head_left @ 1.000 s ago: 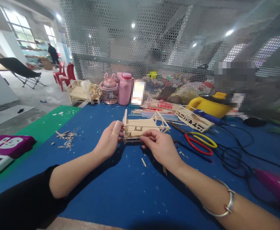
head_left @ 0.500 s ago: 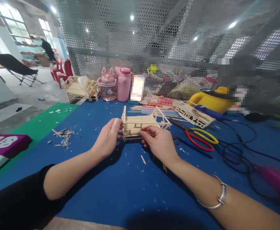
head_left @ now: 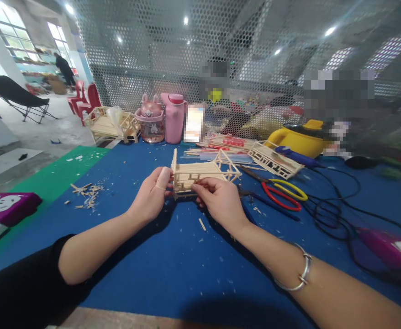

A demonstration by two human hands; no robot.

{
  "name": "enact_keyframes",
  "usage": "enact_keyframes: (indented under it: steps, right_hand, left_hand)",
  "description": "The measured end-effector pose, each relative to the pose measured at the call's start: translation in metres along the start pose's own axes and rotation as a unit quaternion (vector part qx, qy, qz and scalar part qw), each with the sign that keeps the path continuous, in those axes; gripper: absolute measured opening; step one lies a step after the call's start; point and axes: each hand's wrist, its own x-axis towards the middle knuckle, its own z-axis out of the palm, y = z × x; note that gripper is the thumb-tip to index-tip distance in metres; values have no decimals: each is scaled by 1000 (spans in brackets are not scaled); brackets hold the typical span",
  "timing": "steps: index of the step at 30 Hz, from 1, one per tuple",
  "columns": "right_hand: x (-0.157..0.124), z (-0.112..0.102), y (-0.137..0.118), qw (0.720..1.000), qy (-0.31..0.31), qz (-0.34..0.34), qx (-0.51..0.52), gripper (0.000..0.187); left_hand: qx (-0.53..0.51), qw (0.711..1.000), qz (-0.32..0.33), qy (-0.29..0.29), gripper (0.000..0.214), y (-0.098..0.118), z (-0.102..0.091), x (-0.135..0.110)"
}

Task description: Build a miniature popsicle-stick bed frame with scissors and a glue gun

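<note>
A small model built of pale wooden sticks (head_left: pixel 197 168), with a slatted platform and a triangular frame at its right end, is held just over the blue table mat (head_left: pixel 173 269). My left hand (head_left: pixel 150 197), its thumb wrapped in a pale covering, grips the model's left end. Along the front side, my right hand (head_left: pixel 223 200) is closed with thumb and index finger pinched at the lower sticks. Whether a loose piece sits in that pinch is hard to make out. A short loose stick (head_left: pixel 202 224) lies below the hands.
Wood scraps (head_left: pixel 88 194) lie left. Scissors (head_left: pixel 282 194), dark-handled pliers (head_left: pixel 272 205), a blue glue gun (head_left: pixel 294 156) and cables are at right. Behind stand a pink bottle (head_left: pixel 175 119), a rabbit-eared cup (head_left: pixel 151 123), another stick model (head_left: pixel 109 128) and a yellow pot (head_left: pixel 298 140).
The whole view has shifted slightly, so the scene sits a little further left and higher. Both hands keep their hold on the model, with the right fingers in nearly the same place.
</note>
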Motion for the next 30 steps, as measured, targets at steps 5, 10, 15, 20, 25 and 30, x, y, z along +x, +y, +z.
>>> enact_keyframes:
  steps: [5,10,15,20,25,30]
  right_hand:
    - [0,2,2,999,2,-20,-29,22]
    - [0,2,4,999,1,-35,-33,24]
    - [-2,3,3,999,7,-38,-35,23]
    - [-2,3,2,999,10,-39,-33,23]
    - [-2,4,3,998,27,-44,-25,19]
    - [-2,3,4,998,20,-44,-27,20]
  left_hand:
    - [0,1000,-7,1,40,0,0,0]
    - [-1,1000,-9,-1,40,0,0,0]
    - [-1,1000,-5,6,41,-1,0,0]
    - [2,1000,-4,-2,40,0,-1,0]
    - [0,1000,-8,-8,38,-1,1,-1]
    - [8,1000,-7,-15,39,0,1,-1]
